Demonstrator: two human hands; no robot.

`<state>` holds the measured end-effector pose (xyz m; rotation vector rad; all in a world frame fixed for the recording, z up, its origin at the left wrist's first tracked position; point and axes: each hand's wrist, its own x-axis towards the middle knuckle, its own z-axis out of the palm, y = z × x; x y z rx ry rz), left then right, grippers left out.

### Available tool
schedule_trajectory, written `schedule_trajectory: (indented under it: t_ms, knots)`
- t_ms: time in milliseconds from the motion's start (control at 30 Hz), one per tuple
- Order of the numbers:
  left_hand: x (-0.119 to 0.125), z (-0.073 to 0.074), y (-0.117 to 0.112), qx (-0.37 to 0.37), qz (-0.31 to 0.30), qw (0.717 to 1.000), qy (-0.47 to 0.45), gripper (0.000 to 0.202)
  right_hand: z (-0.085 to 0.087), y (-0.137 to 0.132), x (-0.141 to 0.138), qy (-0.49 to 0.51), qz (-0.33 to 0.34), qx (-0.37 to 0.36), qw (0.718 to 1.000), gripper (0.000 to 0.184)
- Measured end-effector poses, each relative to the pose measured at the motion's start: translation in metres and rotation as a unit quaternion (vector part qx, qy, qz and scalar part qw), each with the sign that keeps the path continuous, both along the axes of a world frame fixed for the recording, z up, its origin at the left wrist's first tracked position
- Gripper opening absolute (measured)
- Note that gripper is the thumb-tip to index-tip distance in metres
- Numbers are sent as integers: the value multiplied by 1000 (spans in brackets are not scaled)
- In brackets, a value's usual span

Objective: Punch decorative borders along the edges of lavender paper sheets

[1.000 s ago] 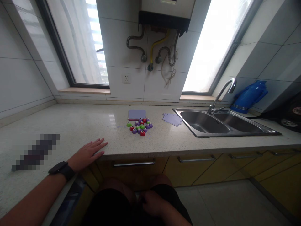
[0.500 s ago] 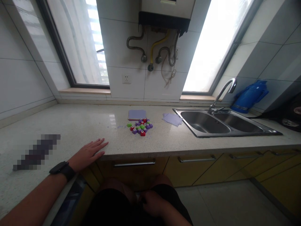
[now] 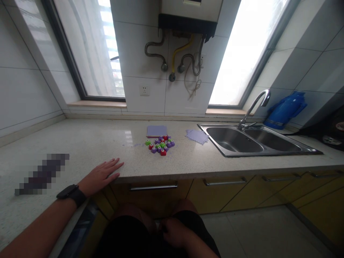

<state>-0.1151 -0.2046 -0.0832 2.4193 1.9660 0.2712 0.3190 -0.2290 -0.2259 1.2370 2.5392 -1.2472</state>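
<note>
My left hand [image 3: 103,175] lies flat on the countertop [image 3: 88,147] near its front edge, fingers stretched out, holding nothing. A dark watch [image 3: 71,195] is on that wrist. My right hand [image 3: 173,231] rests low over my lap, its fingers curled in shadow; whatever they hold, if anything, is hidden. Beyond both hands sits a cluster of small red, green and purple craft punches [image 3: 162,144] with round white tops. Behind them is a stack of purple paper [image 3: 156,130]. To their right, a few purple sheets with notched edges [image 3: 197,136] lie fanned out.
A double steel sink [image 3: 233,139] with a faucet [image 3: 255,105] is set in the counter at right. A blue thermos-like jug [image 3: 286,109] and a dark bag [image 3: 328,125] stand beyond it. A blurred-out dark item [image 3: 43,173] lies at left. Drawers [image 3: 158,195] run below.
</note>
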Motion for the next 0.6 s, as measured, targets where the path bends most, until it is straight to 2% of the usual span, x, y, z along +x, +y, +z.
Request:
schedule_trajectory:
  t_ms: [200,600]
  knots:
    - [0,-1,0,6,-2,1000,2,66,-13,2,1,18,15,9,1000,35]
    - [-1,-1,1,-1,0,1000,6,66,-10,3,0,12,15,11,1000,35]
